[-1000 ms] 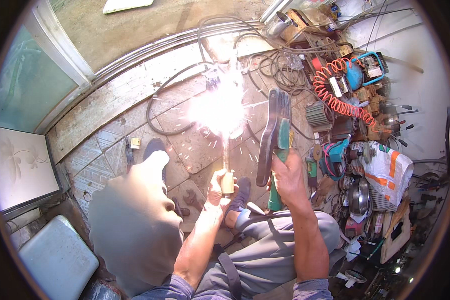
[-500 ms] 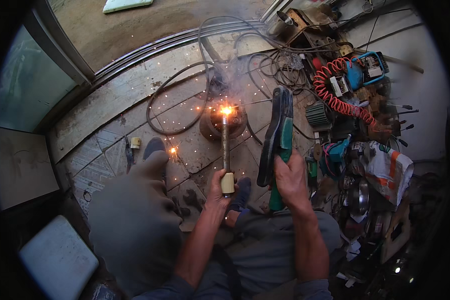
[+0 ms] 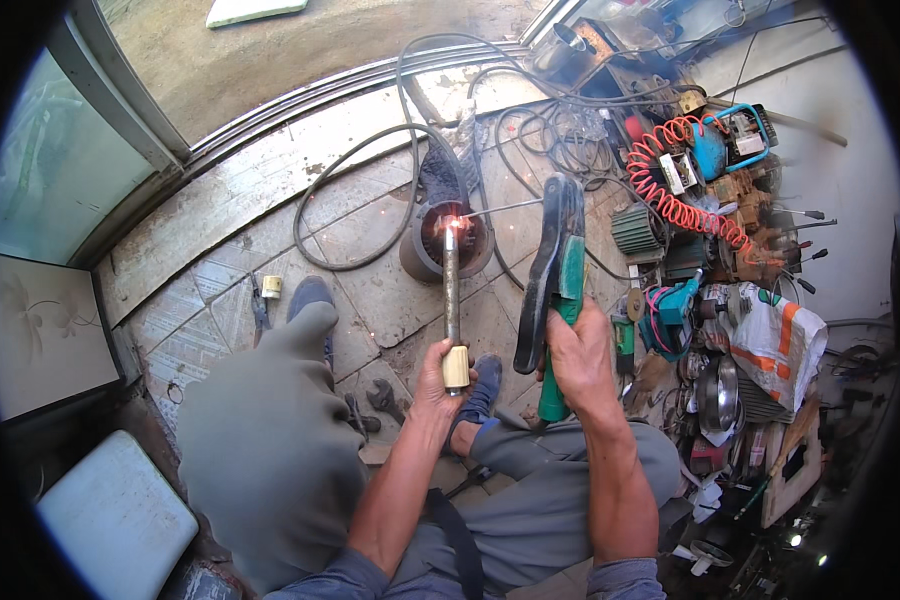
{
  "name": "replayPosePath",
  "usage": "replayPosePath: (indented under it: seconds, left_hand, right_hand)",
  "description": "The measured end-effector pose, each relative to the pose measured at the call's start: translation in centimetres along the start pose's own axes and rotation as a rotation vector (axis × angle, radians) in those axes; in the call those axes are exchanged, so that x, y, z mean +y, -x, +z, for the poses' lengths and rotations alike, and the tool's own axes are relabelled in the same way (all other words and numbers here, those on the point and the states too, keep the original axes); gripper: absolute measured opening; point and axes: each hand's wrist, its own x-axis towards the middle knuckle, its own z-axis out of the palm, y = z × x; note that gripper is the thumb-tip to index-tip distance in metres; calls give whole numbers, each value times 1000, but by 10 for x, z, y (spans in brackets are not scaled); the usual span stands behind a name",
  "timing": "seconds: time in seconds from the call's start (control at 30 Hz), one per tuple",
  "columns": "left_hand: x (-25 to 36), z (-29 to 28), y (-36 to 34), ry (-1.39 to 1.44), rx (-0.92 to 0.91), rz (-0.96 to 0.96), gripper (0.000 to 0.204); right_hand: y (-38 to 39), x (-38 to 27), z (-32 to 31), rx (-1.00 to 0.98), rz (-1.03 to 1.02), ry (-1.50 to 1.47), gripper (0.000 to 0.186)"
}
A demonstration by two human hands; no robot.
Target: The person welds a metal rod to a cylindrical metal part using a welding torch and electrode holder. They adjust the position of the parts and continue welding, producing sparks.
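My left hand (image 3: 435, 382) is closed around the lower end of a metal pipe (image 3: 452, 290), at a pale yellow sleeve (image 3: 456, 366) fitted on it. The pipe points away from me. Its far end glows orange-red above a rusty round metal drum (image 3: 417, 262). In my right hand (image 3: 579, 362) is a black and green welding electrode holder (image 3: 571, 272), gripped by its green handle. A thin welding electrode (image 3: 508, 208) runs left from its jaws to the glowing pipe end. Whether the electrode touches the pipe, I cannot tell.
Black cable (image 3: 315, 190) loops over the tiled floor. At right stand a red coiled hose (image 3: 660, 205), a teal power tool (image 3: 675, 325) and a white sack (image 3: 780, 345). A wrench (image 3: 383, 398) lies between my feet; pliers (image 3: 260, 312) lie left. A white stool (image 3: 120, 510) stands lower left.
The bright arc at the pipe end has dimmed to a red glow. Most flying sparks and smoke have gone, and the scene looks brighter. Both hands stay nearly in place.
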Motion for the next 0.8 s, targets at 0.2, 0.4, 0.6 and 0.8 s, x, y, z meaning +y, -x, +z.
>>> replayPosePath:
  seconds: [0.2, 0.4, 0.6, 0.8]
  left_hand:
    - [0, 2, 1, 6, 1, -5, 36]
    - [-1, 0, -1, 5, -10, -2, 37]
    - [0, 0, 2, 8, -49, -10, 36]
    - [0, -1, 1, 11, -41, -11, 37]
  right_hand:
    - [-1, 1, 1, -10, 12, -7, 23]
    - [-2, 3, 2, -11, 6, -22, 24]
    - [-3, 4, 1, 0, 11, -12, 25]
    - [-2, 1, 2, -13, 13, -30, 25]
